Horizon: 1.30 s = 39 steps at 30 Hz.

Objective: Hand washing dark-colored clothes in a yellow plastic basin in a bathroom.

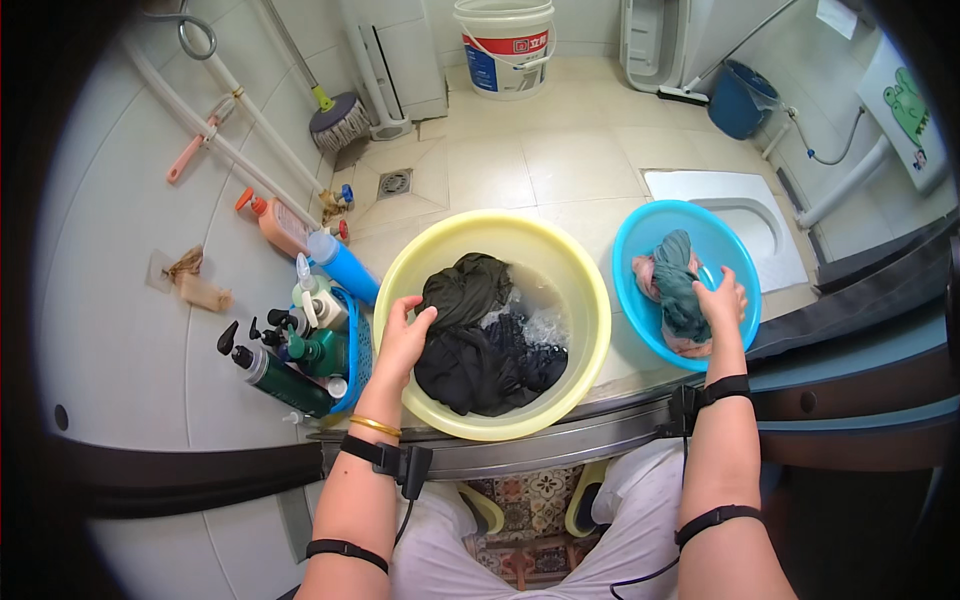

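Observation:
A yellow plastic basin (592, 300) stands on the tiled floor before me, with dark wet clothes (472, 352) lying in cloudy water. At its left rim is my left hand (403, 334), fingers apart and empty, beside an olive-black garment (469, 289). To the right stands a smaller blue plastic basin (628, 300). It contains a twisted grey-green cloth (675, 281) and pink cloth (645, 274). My right hand (721, 298) is over the blue basin's right side, against or just above the grey-green cloth; its fingers look spread, and the contact is partly hidden.
A blue basket (361, 360) of pump bottles stands by the left wall, beside a blue bottle (345, 266). Behind the blue basin is a squat toilet (772, 255). A metal door track (555, 442) crosses in front of my legs. A white bucket (504, 56) stands farther back.

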### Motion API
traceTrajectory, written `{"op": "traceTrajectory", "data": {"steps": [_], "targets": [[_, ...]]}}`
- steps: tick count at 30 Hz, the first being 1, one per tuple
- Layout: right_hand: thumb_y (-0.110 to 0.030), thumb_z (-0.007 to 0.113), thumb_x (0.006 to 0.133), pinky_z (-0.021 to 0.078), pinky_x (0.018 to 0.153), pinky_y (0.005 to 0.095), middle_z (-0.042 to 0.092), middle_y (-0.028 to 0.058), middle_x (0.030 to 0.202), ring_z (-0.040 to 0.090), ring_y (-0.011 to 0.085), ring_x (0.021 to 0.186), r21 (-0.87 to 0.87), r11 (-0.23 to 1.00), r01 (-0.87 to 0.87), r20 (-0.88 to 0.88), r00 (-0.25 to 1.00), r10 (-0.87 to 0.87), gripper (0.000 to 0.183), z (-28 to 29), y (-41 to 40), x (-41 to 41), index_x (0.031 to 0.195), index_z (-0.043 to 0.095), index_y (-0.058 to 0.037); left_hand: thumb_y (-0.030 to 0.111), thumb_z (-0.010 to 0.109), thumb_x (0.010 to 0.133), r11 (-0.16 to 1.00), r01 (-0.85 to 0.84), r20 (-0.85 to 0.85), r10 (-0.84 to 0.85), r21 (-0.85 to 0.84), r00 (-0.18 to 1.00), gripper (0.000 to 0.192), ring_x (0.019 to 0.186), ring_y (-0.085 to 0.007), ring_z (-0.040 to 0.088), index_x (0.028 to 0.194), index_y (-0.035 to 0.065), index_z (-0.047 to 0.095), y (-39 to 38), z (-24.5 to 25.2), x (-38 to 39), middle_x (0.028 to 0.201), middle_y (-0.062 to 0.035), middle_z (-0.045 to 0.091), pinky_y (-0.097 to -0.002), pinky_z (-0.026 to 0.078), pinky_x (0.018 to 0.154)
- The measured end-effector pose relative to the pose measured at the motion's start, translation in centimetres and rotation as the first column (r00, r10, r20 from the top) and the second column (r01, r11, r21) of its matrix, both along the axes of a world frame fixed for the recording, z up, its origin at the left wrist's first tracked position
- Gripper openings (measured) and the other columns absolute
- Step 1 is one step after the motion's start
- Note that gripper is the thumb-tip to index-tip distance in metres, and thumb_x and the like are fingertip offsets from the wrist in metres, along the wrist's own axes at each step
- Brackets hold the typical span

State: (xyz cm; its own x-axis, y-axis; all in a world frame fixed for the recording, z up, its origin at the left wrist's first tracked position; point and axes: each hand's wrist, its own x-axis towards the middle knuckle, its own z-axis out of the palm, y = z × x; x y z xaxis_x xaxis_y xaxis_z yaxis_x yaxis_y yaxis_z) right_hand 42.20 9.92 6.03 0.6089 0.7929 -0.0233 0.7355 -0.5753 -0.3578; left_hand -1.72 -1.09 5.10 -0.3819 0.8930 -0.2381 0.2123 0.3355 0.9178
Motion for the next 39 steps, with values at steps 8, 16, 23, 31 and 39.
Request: {"op": "traceTrajectory", "data": {"steps": [8, 16, 23, 31, 39], "targets": [[-0.029, 0.067, 0.073, 0.0387, 0.094, 0.043, 0.054, 0.015, 0.108, 0.047, 0.0326, 0.108, 0.268, 0.65, -0.711, -0.062, 0.661, 0.748, 0.034, -2.3, -0.4, -11.4, 0.1, 0.063, -0.0103, 0.05, 0.076, 0.063, 0.904, 0.266, -0.405, -0.393, -0.334, 0.826, 0.096, 0.124, -0.0439, 0.036, 0.135, 0.0045, 0.032, -2.2, -5.7, -0.5, 0.133, -0.0298, 0.035, -0.0443, 0.032, 0.103], [-0.03, 0.072, 0.071, 0.0416, 0.093, 0.0416, 0.053, 0.014, 0.109, 0.05, 0.0327, 0.105, -0.041, 0.374, -0.926, -0.17, 0.375, 0.911, 0.04, -3.2, -5.0, -18.4, 0.105, 0.061, -0.0118, 0.023, 0.075, 0.062, 0.854, 0.296, -0.647, -0.519, -0.429, 0.559, 0.065, 0.093, -0.039, 0.057, 0.122, 0.0186, 0.05, -2.9, -4.5, 2.9, 0.107, -0.0173, 0.052, -0.0434, 0.049, 0.08], [-0.038, 0.077, 0.065, 0.0407, 0.097, 0.0432, 0.049, 0.017, 0.124, 0.046, 0.0368, 0.116, -0.295, 0.137, -0.946, -0.442, 0.262, 0.858, 0.075, -5.5, -6.4, -19.7, 0.129, 0.045, -0.0155, 0.018, 0.064, 0.066, 0.997, -0.026, -0.303, 0.001, -0.077, 0.953, 0.04, 0.085, -0.0259, 0.065, 0.103, 0.0014, 0.062, -0.5, -2.8, -2.9, 0.091, -0.0155, 0.067, -0.0333, 0.049, 0.078], [-0.044, 0.079, 0.062, 0.0398, 0.097, 0.0452, 0.041, 0.0255, 0.131, 0.044, 0.0425, 0.117, -0.361, 0.171, -0.917, -0.425, 0.325, 0.845, 0.099, -6.4, -7.1, -20.7, 0.142, 0.026, -0.0177, 0.003, 0.053, 0.073, 0.968, -0.201, 0.378, 0.133, 0.148, 0.916, 0.004, 0.061, -0.0085, 0.048, 0.074, 0.0021, 0.056, 0.2, 3.7, -1.9, 0.068, 0.0019, 0.053, -0.0233, 0.04, 0.057], [-0.037, 0.078, 0.065, 0.0461, 0.091, 0.0407, 0.051, 0.0245, 0.123, 0.056, 0.0385, 0.106, -0.526, 0.317, -0.789, -0.38, 0.551, 0.743, 0.099, -9.3, -7.5, -21.8, 0.143, 0.02, -0.0193, 0.001, 0.053, 0.066, 1.0, 0.024, 0.148, -0.025, 0.011, 0.989, 0.019, 0.062, -0.0116, 0.049, 0.084, -0.0001, 0.058, -1.3, 2.8, -1.5, 0.069, -0.0008, 0.054, -0.0241, 0.04, 0.057]]}}
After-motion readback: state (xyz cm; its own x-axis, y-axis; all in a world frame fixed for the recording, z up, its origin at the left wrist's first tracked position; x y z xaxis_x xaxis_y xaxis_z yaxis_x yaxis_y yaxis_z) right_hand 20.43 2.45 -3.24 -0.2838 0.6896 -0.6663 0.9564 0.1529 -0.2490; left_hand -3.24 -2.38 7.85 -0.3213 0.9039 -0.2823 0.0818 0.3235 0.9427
